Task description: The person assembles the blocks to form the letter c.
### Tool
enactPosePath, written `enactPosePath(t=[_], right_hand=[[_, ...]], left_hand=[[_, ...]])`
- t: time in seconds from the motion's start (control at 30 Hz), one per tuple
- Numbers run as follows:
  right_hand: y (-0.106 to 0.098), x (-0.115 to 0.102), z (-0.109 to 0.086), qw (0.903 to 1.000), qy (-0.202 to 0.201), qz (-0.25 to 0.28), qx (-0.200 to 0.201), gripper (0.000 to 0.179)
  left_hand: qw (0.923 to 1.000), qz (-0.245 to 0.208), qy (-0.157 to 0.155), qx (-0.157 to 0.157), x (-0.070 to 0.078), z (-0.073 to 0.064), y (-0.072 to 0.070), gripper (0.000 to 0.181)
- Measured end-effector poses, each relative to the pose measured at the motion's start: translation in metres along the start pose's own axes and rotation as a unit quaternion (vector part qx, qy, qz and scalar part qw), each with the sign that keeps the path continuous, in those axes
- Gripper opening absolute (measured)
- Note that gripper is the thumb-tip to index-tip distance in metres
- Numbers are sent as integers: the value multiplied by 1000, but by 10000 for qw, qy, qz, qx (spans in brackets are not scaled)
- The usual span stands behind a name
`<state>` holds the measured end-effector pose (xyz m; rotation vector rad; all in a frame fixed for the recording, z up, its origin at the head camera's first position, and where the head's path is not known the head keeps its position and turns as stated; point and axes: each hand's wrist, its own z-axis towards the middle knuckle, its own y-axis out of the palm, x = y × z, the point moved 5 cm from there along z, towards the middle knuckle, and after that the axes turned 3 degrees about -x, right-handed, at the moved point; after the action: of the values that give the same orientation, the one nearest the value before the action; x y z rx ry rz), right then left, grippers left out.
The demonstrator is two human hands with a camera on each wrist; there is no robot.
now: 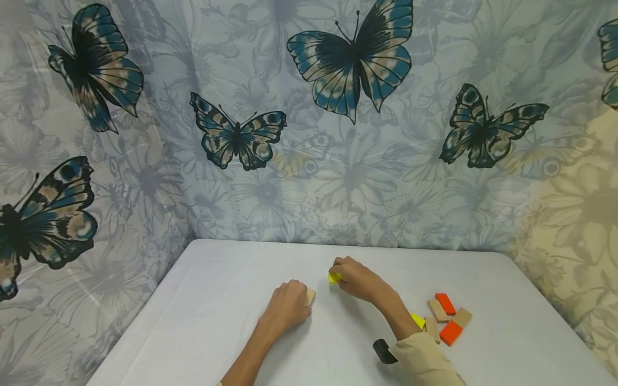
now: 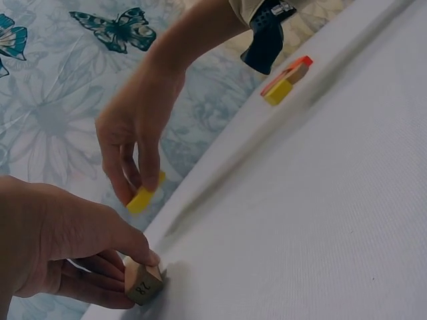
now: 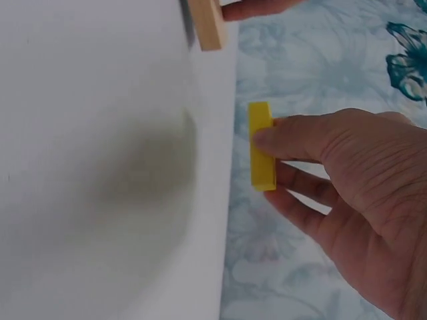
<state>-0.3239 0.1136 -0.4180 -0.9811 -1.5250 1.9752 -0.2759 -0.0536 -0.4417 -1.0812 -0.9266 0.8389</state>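
Observation:
My left hand (image 1: 286, 306) grips a plain wooden block (image 2: 143, 283) low over the white table, thumb on one side and fingers on the other. The number 28 shows on the block's end in the left wrist view. To the right and a little farther back, my right hand (image 1: 356, 279) pinches a yellow block (image 3: 261, 147) between thumb and fingertips. That yellow block is held above the table, its shadow falling on the cloth. In the right wrist view the wooden block (image 3: 208, 25) appears at the top, apart from the yellow one.
On the right of the white table (image 1: 203, 321) lies a loose group of blocks: red blocks (image 1: 451, 333), several plain wooden blocks (image 1: 438, 311) and a yellow block (image 1: 418, 320), partly behind my right forearm. A dark strap (image 1: 384, 351) hangs by the right sleeve. Butterfly-patterned cloth (image 1: 347, 203) rises behind the table.

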Motion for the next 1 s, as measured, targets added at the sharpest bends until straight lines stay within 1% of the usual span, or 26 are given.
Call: enactPosePath(t=[0.17,0.27,0.4,0.47,0.57,0.67,0.77,0.87,1.0], right_hand=[[15,-7,14,9995,41,102,-297,27],[22,-10,19,9992,-68,170,-344,26],[31,-12,23,9990,-246,215,-302,23],[35,-12,24,9989,-237,233,-317,22],[40,-10,25,9988,-96,248,-411,24],[41,-9,25,9985,51,227,-506,29],[37,-9,24,9986,176,158,-479,32],[33,-10,23,9991,121,46,-402,30],[33,-11,23,9993,-31,-44,-361,28]], left_hand=[[9999,-79,61,-13,0,1,1,21],[9998,-162,33,-61,-1,2,3,25],[9990,-401,-83,-194,-2,4,7,27],[9978,-576,-169,-281,-3,5,9,28],[9951,-853,-304,-394,-4,5,11,31],[9929,-1047,-406,-389,-6,6,11,36],[9914,-1190,-432,-340,-8,7,10,38],[9894,-1364,-383,-321,-12,8,11,32],[9867,-1567,-261,-331,-16,11,14,23]])
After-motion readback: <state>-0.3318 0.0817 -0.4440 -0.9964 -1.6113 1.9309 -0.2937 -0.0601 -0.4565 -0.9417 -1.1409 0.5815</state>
